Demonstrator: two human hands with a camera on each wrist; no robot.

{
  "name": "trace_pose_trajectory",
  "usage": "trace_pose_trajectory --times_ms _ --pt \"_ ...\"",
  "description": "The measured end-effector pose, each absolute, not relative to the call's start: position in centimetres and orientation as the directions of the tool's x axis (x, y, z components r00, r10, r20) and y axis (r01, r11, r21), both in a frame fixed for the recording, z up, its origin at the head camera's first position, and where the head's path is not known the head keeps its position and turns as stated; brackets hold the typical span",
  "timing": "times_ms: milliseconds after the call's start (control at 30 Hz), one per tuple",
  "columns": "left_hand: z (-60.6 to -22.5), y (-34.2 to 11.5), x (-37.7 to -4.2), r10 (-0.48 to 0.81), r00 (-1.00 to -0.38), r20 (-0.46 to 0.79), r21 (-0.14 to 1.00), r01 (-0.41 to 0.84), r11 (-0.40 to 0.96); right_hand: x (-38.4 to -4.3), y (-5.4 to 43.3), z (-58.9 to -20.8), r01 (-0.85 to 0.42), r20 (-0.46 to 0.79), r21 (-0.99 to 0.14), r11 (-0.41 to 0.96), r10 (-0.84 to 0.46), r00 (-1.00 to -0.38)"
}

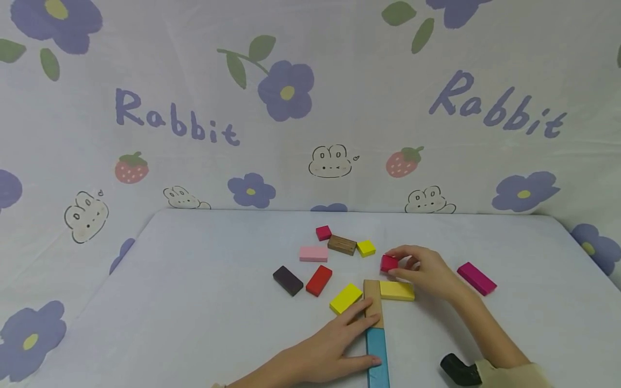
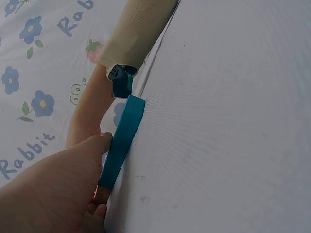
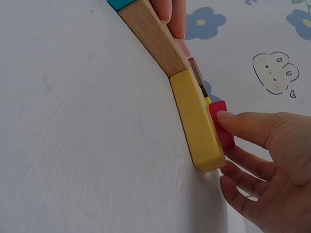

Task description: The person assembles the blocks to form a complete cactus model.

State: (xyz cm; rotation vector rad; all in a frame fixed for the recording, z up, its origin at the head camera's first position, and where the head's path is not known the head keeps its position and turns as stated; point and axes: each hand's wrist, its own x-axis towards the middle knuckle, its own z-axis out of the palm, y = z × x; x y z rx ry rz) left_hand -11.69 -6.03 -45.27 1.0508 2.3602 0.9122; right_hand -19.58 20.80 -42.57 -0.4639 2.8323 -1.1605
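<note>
My right hand [image 1: 427, 272] pinches a small crimson block [image 1: 388, 263] between thumb and fingers, just behind a pale yellow block [image 1: 397, 291]. In the right wrist view the thumb lies on the face of this crimson block [image 3: 221, 124]. My left hand [image 1: 337, 345] rests with extended fingers on a natural-wood block [image 1: 372, 291] and its thumb on a long blue block [image 1: 377, 345]. The wood and blue blocks stand end to end in a line, and the yellow one sticks out to the right from the wood block's far end.
Left of the line lie a bright yellow block [image 1: 346, 298], a red block [image 1: 319, 281] and a black block [image 1: 288, 280]. Behind them are a pink block [image 1: 313, 254], a brown block [image 1: 342, 245], a small red block [image 1: 323, 233] and a small yellow block [image 1: 366, 248]. A magenta block [image 1: 477, 278] lies right.
</note>
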Motion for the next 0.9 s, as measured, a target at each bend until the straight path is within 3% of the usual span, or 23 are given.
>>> trace_pose_trajectory --times_ms 900 --pt "-45.0 -6.3 -11.6 0.772 -0.63 -0.086 0.703 0.511 0.495 -21.0 18.3 -43.2 -0.26 0.033 -0.715 0.648 -0.341 -0.94"
